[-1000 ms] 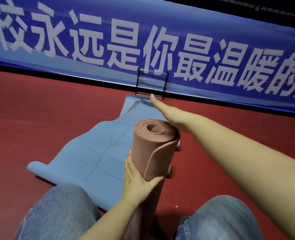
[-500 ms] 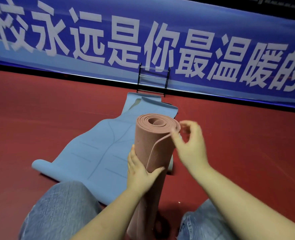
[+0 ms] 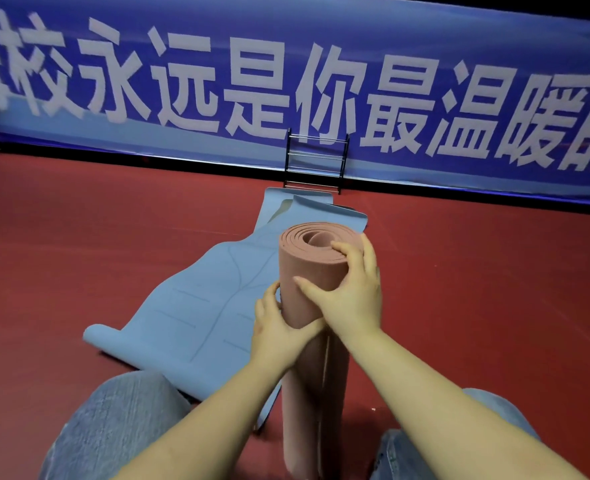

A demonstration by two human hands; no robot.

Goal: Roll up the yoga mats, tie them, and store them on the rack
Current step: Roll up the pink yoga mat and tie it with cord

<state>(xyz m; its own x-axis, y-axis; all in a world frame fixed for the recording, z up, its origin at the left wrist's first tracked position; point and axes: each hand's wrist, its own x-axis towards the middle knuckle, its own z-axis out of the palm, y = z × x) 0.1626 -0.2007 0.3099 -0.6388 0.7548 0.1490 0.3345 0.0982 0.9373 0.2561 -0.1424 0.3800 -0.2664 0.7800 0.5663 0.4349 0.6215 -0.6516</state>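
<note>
Rolled pink yoga mat (image 3: 309,278) standing upright on the red floor (image 3: 477,289) between the person's denim-clad knees (image 3: 113,427); its lower end is cut off by the frame edge. Left hand (image 3: 279,332) wraps the roll's left side, fingertips hidden behind it. Right hand (image 3: 350,289) clamps the top, fingers curled over the spiral rim, thumb pressed across the front. Blue yoga mat (image 3: 196,313) lies unrolled on the floor behind, its near edge covered by the left knee, its far end curled near the black wire rack (image 3: 316,161). Blue banner (image 3: 286,81) with white characters, cropped at both sides and blurred at left.
</note>
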